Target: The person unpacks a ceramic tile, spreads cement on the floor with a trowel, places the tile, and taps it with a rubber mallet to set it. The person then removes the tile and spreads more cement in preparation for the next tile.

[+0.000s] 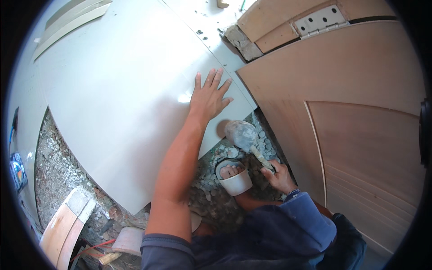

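My left hand (209, 96) lies flat with spread fingers on a large glossy white floor tile (121, 108), close to its far right edge. In my right hand (280, 177) is the handle of a mallet (241, 134), its rounded, dusty grey head just off the tile's near right corner. The fingers are wrapped round the short pale handle. Whether the mallet head touches the tile I cannot tell. Below the head, my sandalled foot (232, 173) rests on the rubble.
A brown wooden door (360, 90) with a metal hinge (321, 21) stands at the right. Broken gravel and mortar (63, 148) border the tile. Bottom left are a wooden board (67, 225) and a second mallet-like tool (129, 240). Tile strips (72, 22) lie far left.
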Action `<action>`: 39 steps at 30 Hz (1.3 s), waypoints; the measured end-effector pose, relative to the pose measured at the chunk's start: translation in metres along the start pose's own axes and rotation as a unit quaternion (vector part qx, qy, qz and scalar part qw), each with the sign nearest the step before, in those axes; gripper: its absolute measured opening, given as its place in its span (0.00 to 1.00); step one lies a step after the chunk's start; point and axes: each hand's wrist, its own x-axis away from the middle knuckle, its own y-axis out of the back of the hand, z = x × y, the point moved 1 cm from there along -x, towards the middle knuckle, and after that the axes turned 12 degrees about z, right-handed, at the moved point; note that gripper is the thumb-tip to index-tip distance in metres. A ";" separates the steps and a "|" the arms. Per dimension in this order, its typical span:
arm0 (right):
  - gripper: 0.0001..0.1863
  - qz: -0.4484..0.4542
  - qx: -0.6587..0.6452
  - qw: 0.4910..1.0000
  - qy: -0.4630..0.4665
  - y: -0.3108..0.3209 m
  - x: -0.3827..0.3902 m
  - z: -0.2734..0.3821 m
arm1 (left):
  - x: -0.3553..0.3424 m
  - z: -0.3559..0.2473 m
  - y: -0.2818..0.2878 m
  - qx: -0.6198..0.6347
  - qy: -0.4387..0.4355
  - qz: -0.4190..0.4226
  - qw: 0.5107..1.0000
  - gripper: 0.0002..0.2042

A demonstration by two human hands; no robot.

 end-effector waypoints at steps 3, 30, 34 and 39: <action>0.19 -0.001 -0.031 1.000 0.007 -0.005 -0.011 0.008 | 0.046 0.036 0.001 0.023 0.070 -0.020 0.997 0.34; 0.18 -0.085 0.210 0.856 0.465 -0.087 -0.239 0.335 | 0.302 0.199 0.031 0.124 0.447 -0.055 0.884 0.62; 0.17 -0.013 0.361 0.869 0.338 -0.115 -0.255 0.359 | 0.302 0.203 0.029 0.150 0.441 -0.051 0.884 0.62; 0.15 0.026 0.217 0.891 0.399 -0.120 -0.239 0.392 | 0.301 0.202 0.033 0.139 0.452 -0.044 0.880 0.62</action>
